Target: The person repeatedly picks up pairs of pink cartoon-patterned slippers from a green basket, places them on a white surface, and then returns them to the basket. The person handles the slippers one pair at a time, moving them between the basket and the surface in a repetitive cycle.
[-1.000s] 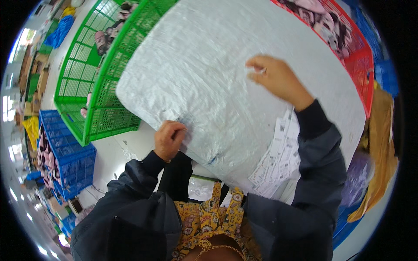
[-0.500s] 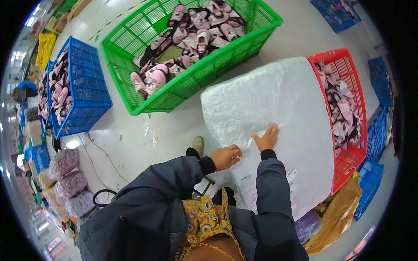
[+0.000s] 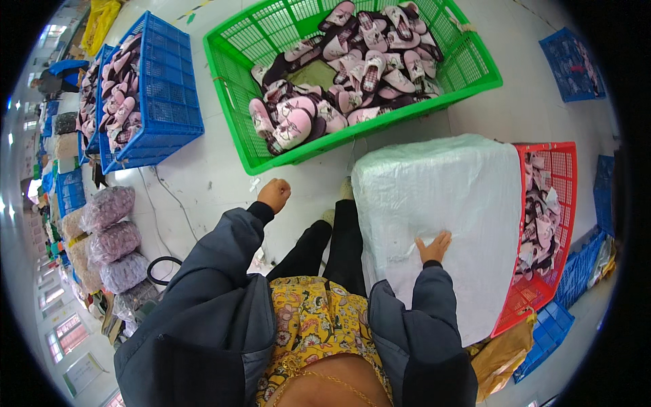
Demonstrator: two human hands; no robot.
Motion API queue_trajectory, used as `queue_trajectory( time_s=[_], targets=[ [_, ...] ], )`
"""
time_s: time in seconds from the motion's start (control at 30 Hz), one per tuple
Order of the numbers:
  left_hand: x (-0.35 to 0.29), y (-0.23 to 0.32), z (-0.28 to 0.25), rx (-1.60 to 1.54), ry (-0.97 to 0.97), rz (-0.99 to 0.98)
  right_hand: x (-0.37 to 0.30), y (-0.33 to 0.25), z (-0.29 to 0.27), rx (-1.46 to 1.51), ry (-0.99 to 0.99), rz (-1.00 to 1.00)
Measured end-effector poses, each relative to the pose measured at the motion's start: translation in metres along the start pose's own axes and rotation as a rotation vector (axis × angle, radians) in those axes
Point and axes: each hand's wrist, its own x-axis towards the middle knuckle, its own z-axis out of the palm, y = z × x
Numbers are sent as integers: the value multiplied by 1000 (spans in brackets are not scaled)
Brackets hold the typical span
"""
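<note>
Presumably for support, the right hand (image 3: pixel 434 248) lies spread-fingered on the white-wrapped block (image 3: pixel 434 183), which stands beside the red crate (image 3: pixel 567 183); near the green crate (image 3: pixel 468 80), the left hand (image 3: pixel 274 195) hangs loosely curled, whether empty cannot be told.

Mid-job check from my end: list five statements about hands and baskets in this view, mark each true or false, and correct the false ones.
1. The right hand rests on the white-covered surface. True.
2. The left hand is inside the green basket. False: the left hand is outside the green basket, over the floor.
3. The green basket contains pink slippers. True.
4. The red basket stands left of the white-covered surface. False: the red basket is on its right.
5. A blue basket stands left of the green basket. True.
</note>
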Motion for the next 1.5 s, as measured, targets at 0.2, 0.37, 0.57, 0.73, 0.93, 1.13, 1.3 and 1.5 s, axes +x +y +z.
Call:
queue_trajectory(
  time_s=[0.2,0.37,0.57,0.73,0.93,1.13,1.3,1.5],
  targets=[
    [5,-20,-47,55,-29,-172,-1,1,-5,-34,-91,51],
    [32,-27,-59,-40,-25,-255,10,-17,-25,-65,-259,152],
    [81,-40,-90,-88,-14,-206,65,-15,-10,-167,-357,379],
    [115,-95,-135,-135,4,-202,98,-124,-21,2,-61,325],
    [178,-141,-176,-63,8,122,70,-292,1,450,265,-7],
    [218,-156,-220,-69,-46,71,55,-473,-28,665,119,-154],
    [255,-162,-229,40,64,97,124,-505,-12,759,78,-254],
    [296,-153,-230,276,288,201,226,-509,22,688,41,-280]
  ],
)
